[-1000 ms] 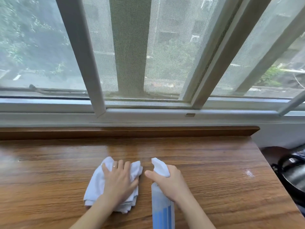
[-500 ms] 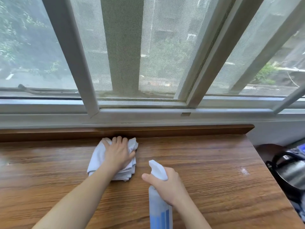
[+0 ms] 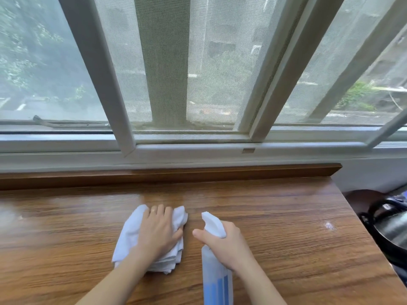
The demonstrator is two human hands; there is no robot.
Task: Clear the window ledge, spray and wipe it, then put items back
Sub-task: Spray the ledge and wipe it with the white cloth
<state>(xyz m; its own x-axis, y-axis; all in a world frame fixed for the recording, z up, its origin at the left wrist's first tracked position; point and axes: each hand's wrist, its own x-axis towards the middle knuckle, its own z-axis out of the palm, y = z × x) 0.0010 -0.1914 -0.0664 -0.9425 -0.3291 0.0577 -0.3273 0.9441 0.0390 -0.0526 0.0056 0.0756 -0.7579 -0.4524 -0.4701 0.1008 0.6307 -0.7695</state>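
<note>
My left hand [image 3: 157, 233] presses flat on a folded white cloth [image 3: 130, 236] lying on the wooden ledge [image 3: 286, 227], near its middle. Beside it, my right hand [image 3: 226, 245] grips a spray bottle [image 3: 217, 280] by the neck, under its white nozzle head [image 3: 212, 223]. The bottle is translucent with a blue label and stands upright on the wood, nozzle pointing toward the window. A faint wet sheen shows on the wood ahead of the cloth.
A raised wooden lip [image 3: 176, 175] runs along the back of the ledge under the white window frame [image 3: 191, 148]. The ledge ends at the right; beyond its edge sits a dark kettle-like object [image 3: 387, 227]. A small white spot [image 3: 328, 225] marks the wood at right.
My left hand pushed the cloth away to the back lip, then drew it back toward me beside the bottle. My right hand with the bottle stayed about in place.
</note>
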